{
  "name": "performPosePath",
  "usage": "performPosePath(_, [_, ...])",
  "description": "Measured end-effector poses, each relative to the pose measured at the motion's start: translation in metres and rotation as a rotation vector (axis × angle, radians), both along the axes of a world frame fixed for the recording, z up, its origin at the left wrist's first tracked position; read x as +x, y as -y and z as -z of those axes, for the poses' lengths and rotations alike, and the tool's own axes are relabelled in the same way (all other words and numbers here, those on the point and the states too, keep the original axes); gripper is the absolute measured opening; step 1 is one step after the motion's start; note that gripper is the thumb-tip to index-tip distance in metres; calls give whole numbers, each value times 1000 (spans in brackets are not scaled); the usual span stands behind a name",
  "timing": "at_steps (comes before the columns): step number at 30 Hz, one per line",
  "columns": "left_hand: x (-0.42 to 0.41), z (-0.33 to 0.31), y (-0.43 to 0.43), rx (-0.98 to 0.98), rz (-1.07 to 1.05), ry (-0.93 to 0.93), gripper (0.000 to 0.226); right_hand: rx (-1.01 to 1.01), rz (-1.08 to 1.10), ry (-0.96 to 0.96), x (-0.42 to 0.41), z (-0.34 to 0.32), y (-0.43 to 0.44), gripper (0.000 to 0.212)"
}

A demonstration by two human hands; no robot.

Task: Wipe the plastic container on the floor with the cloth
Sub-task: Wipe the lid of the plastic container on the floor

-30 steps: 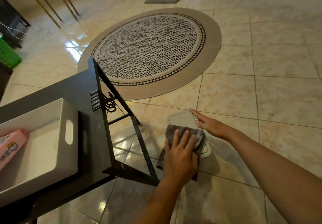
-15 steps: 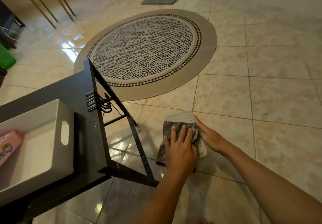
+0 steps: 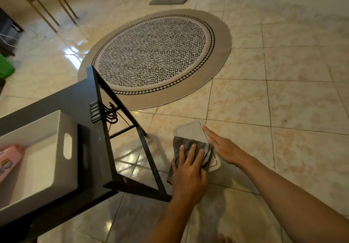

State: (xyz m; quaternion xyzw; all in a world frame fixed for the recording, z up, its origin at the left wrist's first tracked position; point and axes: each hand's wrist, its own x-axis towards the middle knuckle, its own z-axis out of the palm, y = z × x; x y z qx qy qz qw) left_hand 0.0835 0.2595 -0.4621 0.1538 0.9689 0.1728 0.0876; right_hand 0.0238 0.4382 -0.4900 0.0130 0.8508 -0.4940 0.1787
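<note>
Step in hand: the wipe itself, mid-pass by my reading.

Plastic container [image 3: 190, 131], pale and flat with rounded corners, lies on the tiled floor [image 3: 283, 101] at about 5 o'clock from the round rug [image 3: 156, 54], just right of the black table's [image 3: 79, 99] angled leg.

Left hand [image 3: 189, 169]: flat, fingers spread, palm pressing the grey cloth [image 3: 188, 144] down on the container's near half. Not clenched; it pins the cloth rather than gripping it. Cloth's left edge hangs past the container onto the tiles.

Right hand [image 3: 222, 146]: released, fingers straight and together, laid along the container's right edge at 3 o'clock. It seems to steady the piece; holds nothing.

Far half of the container, toward 12 o'clock, is uncovered and likely yet to be wiped.

Next move, as judged: push the cloth toward 12 o'clock with even pressure, the right hand bracing so the light plastic does not skate on glossy tile. Watch the table leg at 9 o'clock.

White bin [image 3: 37, 157] on the table, unrelated.
</note>
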Motion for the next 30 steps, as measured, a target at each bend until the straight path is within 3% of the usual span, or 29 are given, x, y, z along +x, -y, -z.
performPosePath(9, [8,7,12,40,163,-47,58,187,-72,-14,-5,7,-2,47])
performPosePath(16, [16,0,2,79,243,-130,66,219,-76,-11,-4,6,2,47])
performPosePath(21, [1,-4,9,48,91,-134,55,246,-93,14,-2,-2,2,48])
performPosePath(26, [0,-12,-3,73,304,-132,54,240,-88,-1,-2,1,2,46])
performPosePath(30, [-28,-10,-4,47,214,-105,46,266,-104,15,-4,-2,0,46])
